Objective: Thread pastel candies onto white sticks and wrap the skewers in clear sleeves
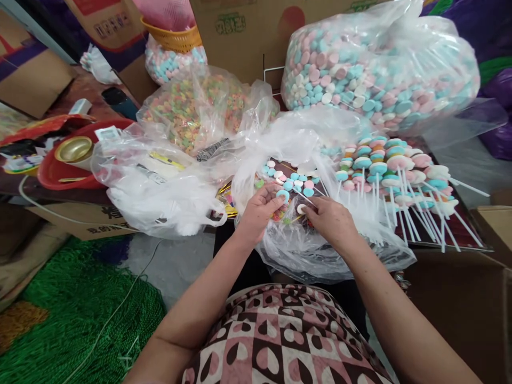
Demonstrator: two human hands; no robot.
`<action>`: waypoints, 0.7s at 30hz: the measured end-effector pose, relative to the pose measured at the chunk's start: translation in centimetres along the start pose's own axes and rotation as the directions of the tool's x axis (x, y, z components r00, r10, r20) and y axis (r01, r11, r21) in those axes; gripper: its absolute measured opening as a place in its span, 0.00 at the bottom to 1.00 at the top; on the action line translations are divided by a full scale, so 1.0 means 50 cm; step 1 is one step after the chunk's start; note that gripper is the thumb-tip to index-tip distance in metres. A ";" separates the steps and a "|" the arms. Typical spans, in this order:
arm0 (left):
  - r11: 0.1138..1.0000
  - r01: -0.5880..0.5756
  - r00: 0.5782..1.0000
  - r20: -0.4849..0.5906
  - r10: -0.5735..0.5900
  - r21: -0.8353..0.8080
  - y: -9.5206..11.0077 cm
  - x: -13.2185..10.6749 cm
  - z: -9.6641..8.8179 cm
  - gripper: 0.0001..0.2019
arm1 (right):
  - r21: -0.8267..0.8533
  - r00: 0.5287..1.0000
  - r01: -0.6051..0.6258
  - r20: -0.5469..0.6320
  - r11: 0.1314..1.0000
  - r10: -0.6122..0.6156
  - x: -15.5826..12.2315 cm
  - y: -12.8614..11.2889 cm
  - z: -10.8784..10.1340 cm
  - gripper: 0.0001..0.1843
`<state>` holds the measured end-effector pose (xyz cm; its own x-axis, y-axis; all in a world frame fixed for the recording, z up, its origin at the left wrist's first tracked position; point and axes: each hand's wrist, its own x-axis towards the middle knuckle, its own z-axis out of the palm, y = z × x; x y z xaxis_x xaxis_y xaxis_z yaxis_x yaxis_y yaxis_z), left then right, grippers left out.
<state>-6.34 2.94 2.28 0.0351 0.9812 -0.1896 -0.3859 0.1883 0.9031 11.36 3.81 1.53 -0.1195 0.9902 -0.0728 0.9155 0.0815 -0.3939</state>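
My left hand (259, 212) pinches a blue marshmallow (282, 195) between thumb and fingers. Facing it, my right hand (331, 217) has its fingers closed on a thin white stick (303, 197) that points toward the left hand. A white marshmallow (301, 209) shows at the right fingertips; whether it is gripped too, I cannot tell. Just beyond both hands, loose pink, white and blue marshmallows (295, 177) lie on a dark surface framed by a clear plastic bag (288, 250). Small colourful gummies (280, 216) are partly hidden beneath the hands.
To the right, many marshmallow skewers (394, 170) lie piled, sticks toward me. Behind stand a large bag of marshmallows (380, 74) and a bag of gummies (196, 104). White plastic bags (160, 197) and a red basin (60, 170) are left; green cord (92, 309) covers the floor.
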 end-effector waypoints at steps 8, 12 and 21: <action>0.988 0.115 0.993 0.008 -0.114 -0.103 -0.018 -0.012 0.002 0.20 | 0.022 0.999 -0.023 -0.048 0.999 0.024 0.008 -0.016 -0.014 0.09; 0.985 0.095 0.995 0.056 -0.088 -0.144 -0.028 -0.024 0.019 0.19 | 0.526 0.990 -0.087 -0.050 0.846 0.133 -0.018 -0.011 -0.034 0.13; 0.999 -0.024 0.992 0.123 0.028 -0.032 -0.043 -0.037 0.054 0.18 | 0.921 0.978 -0.179 0.129 0.346 0.162 -0.075 -0.017 -0.032 0.17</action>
<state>-3.08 0.85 1.73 0.1370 0.9838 -0.1156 -0.4159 0.1630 0.8947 11.62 0.21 3.59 -0.0187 0.9672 -0.2534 -0.0155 -0.2536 -0.9672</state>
